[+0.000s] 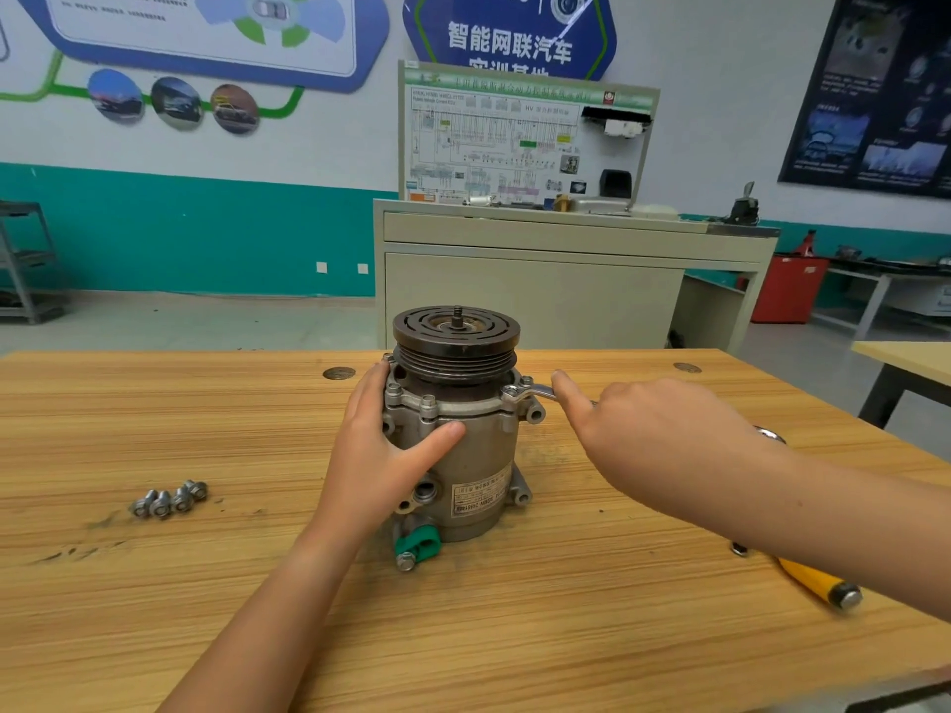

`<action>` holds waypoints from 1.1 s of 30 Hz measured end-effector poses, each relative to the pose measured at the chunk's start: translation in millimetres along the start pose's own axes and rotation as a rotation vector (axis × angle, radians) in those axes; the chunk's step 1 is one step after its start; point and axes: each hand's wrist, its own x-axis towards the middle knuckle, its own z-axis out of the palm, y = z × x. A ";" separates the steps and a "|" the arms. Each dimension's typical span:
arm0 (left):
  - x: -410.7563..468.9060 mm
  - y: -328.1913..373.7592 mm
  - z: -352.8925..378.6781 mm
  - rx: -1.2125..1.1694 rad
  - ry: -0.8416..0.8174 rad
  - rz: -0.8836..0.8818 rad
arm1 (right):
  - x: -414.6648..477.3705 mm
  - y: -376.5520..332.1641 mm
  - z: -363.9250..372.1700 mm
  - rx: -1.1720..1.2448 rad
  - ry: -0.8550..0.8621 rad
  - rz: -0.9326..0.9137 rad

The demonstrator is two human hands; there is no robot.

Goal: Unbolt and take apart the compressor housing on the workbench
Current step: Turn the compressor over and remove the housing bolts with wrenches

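Observation:
The grey metal compressor housing (476, 450) stands upright on the wooden workbench (154, 599), with its dark grooved pulley (455, 337) on top. My left hand (378, 455) holds the housing from the left, fingers round its side and thumb across the front. My right hand (664, 434) grips the handle of a silver wrench (530, 391). The wrench's ring end sits over a bolt on the housing's upper right flange. Other bolts (428, 402) stand in the flange at the front left. Most of the wrench handle is hidden under my right hand.
Several loose bolts (170, 499) lie together on the bench to the left. A yellow-handled tool (818, 584) lies at the right, partly under my right forearm. A green clip (419, 542) sits at the housing's base. A beige training cabinet (540, 280) stands behind the bench.

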 end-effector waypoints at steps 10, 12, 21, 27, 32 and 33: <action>1.9 -5.0 0.8 0.011 0.004 0.013 | 65.0 41.0 43.5 0.033 0.182 -0.133; 1.3 -5.1 0.3 0.006 0.000 0.014 | 74.6 34.9 46.1 0.058 0.234 -0.110; 2.8 -6.8 0.6 0.017 0.000 0.018 | -6.7 32.5 26.1 0.615 0.431 0.197; 2.4 -7.3 1.5 0.011 0.017 0.020 | -20.9 11.2 26.4 0.444 0.152 0.125; 2.9 -7.5 1.4 0.016 0.011 0.018 | -12.9 7.8 17.9 0.440 0.089 0.161; 3.0 -7.7 1.2 0.018 0.010 0.016 | -11.2 6.2 13.9 0.406 0.069 0.163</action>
